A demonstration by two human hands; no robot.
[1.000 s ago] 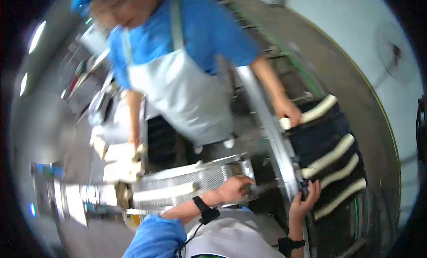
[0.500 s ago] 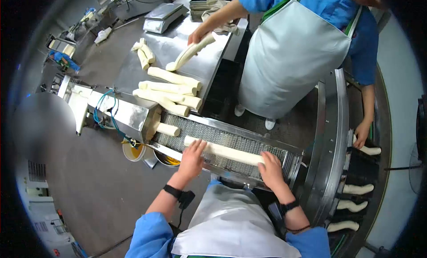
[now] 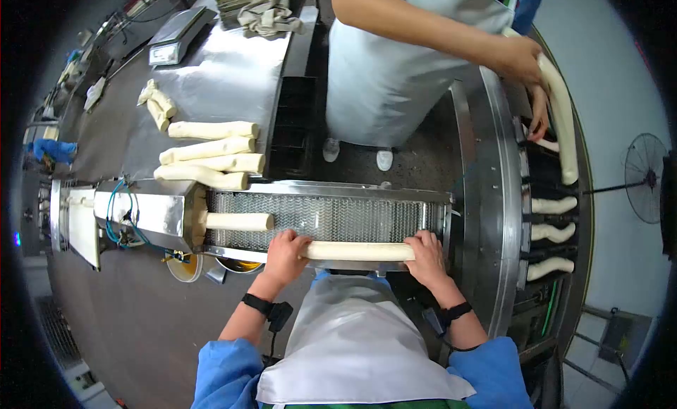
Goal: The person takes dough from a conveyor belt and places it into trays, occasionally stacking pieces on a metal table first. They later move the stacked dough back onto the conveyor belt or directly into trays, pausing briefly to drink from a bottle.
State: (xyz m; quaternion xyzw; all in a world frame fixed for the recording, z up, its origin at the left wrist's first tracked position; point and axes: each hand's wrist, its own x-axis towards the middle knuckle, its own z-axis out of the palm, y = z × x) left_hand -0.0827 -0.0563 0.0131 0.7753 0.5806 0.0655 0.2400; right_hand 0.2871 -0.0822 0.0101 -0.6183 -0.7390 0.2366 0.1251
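Note:
A long pale dough log (image 3: 360,251) lies level across the near edge of the mesh conveyor belt (image 3: 338,215). My left hand (image 3: 287,257) is closed around its left end, and my right hand (image 3: 426,259) grips the right end. Behind my left hand, a shorter dough piece (image 3: 240,221) sticks out of the metal machine outlet (image 3: 159,213) onto the belt.
Several dough logs (image 3: 211,149) lie on the steel table (image 3: 226,70) with a scale (image 3: 180,37). Opposite, a co-worker (image 3: 395,70) holds a long dough piece (image 3: 562,120) over black moulds (image 3: 546,183). Below the machine stands a bucket (image 3: 185,269).
My hands have brought the dough log from the belt's middle to its near edge and levelled it. The co-worker has carried a dough piece from the table to the moulds. My view has turned.

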